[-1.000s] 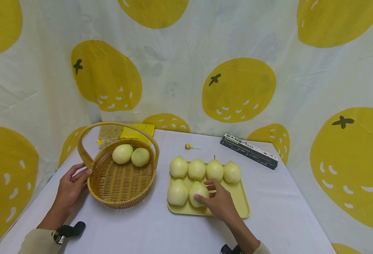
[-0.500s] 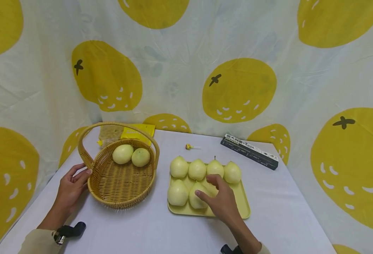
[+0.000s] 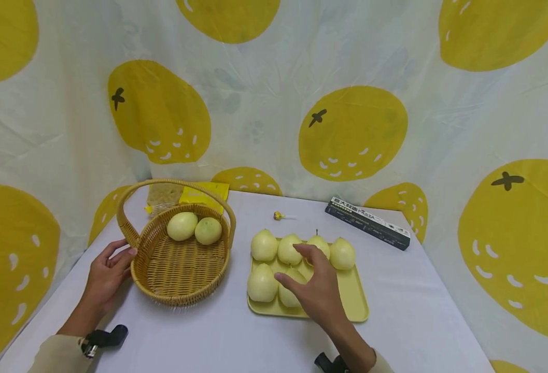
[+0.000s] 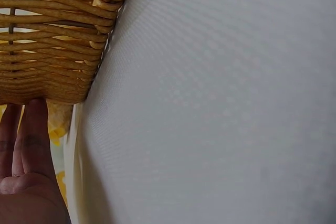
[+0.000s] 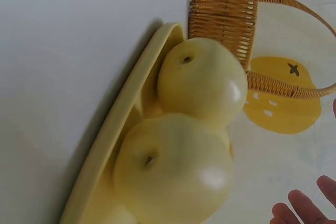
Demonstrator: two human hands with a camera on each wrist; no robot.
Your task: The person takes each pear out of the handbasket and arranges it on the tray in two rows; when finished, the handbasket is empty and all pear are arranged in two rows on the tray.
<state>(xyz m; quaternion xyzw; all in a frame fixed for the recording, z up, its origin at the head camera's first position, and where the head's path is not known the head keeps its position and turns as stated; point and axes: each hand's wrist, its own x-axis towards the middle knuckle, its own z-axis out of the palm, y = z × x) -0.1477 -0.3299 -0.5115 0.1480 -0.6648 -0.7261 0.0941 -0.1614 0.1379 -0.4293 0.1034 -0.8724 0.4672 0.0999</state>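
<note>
My left hand (image 3: 107, 274) touches the left side of a wicker basket (image 3: 180, 300) with its fingertips near the rim. In the left wrist view, its straight fingers (image 4: 35, 135) meet the woven wall. Inside the basket lie two rounded fruits, a pale yellow one (image 3: 182, 226) and a greener one (image 3: 208, 231). A yellow tray (image 3: 355, 300) holds several pale pears in two rows. My right hand (image 3: 322, 287) is above the front-row right pear (image 3: 289, 295), thumb and fingers spread apart with nothing between them. The right wrist view shows two pears (image 5: 173, 169) by the tray's edge.
Behind the basket lie a yellow packet (image 3: 206, 191) and a clear pack of something tan (image 3: 164, 194). A lollipop (image 3: 279, 215) is beyond the tray, and a long black pasta box (image 3: 367, 223) lies at the back right. A fruit-printed curtain (image 3: 255, 129) hangs behind the table.
My right hand has come off the front-row right pear, its thumb and fingers opening wider, and shifted slightly up and left. My left hand stays at the basket; the pears have not moved visibly.
</note>
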